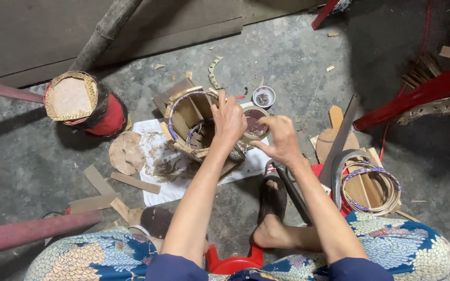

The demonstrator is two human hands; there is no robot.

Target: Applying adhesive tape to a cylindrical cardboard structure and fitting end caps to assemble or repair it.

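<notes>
**Half-built bamboo-strip basket, held at the rim**

Left hand (228, 120) is closed over the top rim of the small woven basket (191, 125), fingers curled over the far edge. Right hand (282, 139) is pinched on the roll of tape (254, 123) just beside the basket, touching its right side; can't tell if tape is already stuck to the basket.

Basket sits on a white sheet (157, 171) on the concrete floor (287, 57), straight ahead of the person's feet, tilted with its mouth toward the camera.

Handling, my read:
- Light, thin flat splints. Stiff along the strip, springy across.
- Unfinished weave likely loose, so squeezing the wall could deform or spring strips out.
- Best grip is the rim hoop, where the blue-wrapped binding stiffens it. Avoid the free strip ends.
- Dry surface, not slippery; splinter risk on cut edges.

Looks: tan cylinder, vertical slats, blue-and-white wrapped ring around the mouth, woven base visible inside.

Nearby: finished basket with red cloth (87, 104) to the left, spare wrapped hoops (371, 187) on the right, a saw blade (342, 136), scissors (290, 187).
</notes>
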